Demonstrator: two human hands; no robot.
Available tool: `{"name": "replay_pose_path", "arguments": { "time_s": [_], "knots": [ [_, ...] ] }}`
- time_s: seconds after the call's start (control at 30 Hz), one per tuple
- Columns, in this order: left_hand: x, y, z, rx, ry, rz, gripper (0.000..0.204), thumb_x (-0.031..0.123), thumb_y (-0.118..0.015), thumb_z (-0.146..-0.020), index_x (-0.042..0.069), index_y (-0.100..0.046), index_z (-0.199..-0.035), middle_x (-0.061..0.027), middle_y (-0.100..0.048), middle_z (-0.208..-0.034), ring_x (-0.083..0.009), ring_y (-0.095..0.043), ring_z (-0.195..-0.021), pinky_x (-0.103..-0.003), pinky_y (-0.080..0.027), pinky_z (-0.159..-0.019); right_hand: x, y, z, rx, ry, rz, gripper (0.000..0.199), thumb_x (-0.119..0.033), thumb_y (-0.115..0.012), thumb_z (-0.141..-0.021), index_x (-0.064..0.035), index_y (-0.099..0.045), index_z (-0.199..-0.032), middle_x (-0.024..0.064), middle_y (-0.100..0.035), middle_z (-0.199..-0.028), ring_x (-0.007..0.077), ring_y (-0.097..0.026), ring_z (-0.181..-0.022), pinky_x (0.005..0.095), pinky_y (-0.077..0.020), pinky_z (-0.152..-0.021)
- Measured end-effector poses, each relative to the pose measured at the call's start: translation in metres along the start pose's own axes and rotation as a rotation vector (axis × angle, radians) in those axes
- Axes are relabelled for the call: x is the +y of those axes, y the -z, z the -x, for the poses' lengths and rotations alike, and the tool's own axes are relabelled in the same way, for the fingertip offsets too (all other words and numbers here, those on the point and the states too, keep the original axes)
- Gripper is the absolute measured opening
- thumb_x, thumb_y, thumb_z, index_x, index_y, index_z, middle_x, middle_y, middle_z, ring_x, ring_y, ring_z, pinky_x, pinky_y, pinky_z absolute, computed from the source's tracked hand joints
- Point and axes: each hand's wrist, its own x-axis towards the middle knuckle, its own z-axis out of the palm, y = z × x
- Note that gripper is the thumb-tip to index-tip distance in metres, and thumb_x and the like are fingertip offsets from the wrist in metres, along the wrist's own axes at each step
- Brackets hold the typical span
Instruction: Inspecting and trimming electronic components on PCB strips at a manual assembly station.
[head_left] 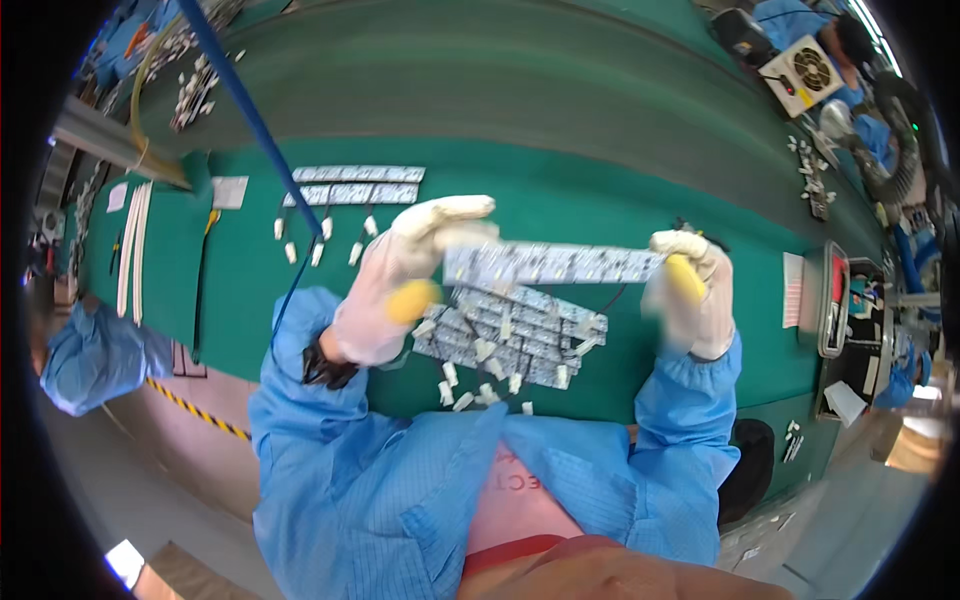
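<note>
I hold up a long white LED strip board (555,264) level between my hands. My right hand (695,295), in a pale glove with a yellow thumb cover, is closed round its right end. My left hand (395,275), gloved the same way, is at the other end; fingers along the top edge and thumb by the lower corner look closed on it, though blur softens the contact. Below lies a loose pile of similar LED boards (520,345) with dark wires and white connectors (485,350), partly hidden by the raised board.
Two LED boards (355,193) lie in rows on the green mat, connectors toward me. A blue cord (240,95) crosses the left side. White tubes (133,250) lie far left, a metal tray (833,300) at right. Another person's blue sleeve (100,355) shows at left.
</note>
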Motion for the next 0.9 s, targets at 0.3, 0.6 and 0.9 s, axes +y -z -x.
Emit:
{"name": "replay_pose_path", "arguments": {
  "time_s": [0.3,0.6,0.9],
  "knots": [
    [-0.014,0.023,-0.002,-0.037,-0.196,-0.598,0.049,0.031,-0.071,-0.078,-0.001,-0.058,-0.113,-0.0069,-0.070,-0.084,-0.0138,-0.058,-0.095,-0.033,-0.038,-0.096,0.006,0.009,-0.010,-0.016,0.012,0.056,0.042,-0.030,-0.063,-0.086,0.0003,-0.053,-0.114,0.0044,-0.058,-0.073,0.0064,-0.049,-0.048,0.0165,-0.0346,-0.041],
    [-0.021,0.027,-0.008,0.055,-0.468,-0.676,0.044,0.030,-0.078,-0.066,0.011,-0.067,-0.104,-0.0027,-0.067,-0.075,-0.0230,-0.063,-0.097,-0.031,-0.049,-0.076,-0.005,0.008,0.002,-0.035,0.048,0.064,0.050,-0.038,-0.063,-0.086,0.0018,-0.052,-0.114,0.0080,-0.059,-0.074,0.0085,-0.051,-0.049,0.0170,-0.0379,-0.044],
    [-0.013,0.024,-0.011,0.063,-0.409,-0.637,0.042,0.034,-0.075,-0.068,0.006,-0.068,-0.099,-0.0056,-0.068,-0.082,-0.0223,-0.063,-0.092,-0.036,-0.046,-0.091,-0.004,0.010,0.005,-0.096,0.075,0.016,0.056,-0.042,-0.065,-0.083,0.0024,-0.051,-0.115,0.0073,-0.060,-0.075,0.0071,-0.052,-0.050,0.0133,-0.0372,-0.041]
  ]
}}
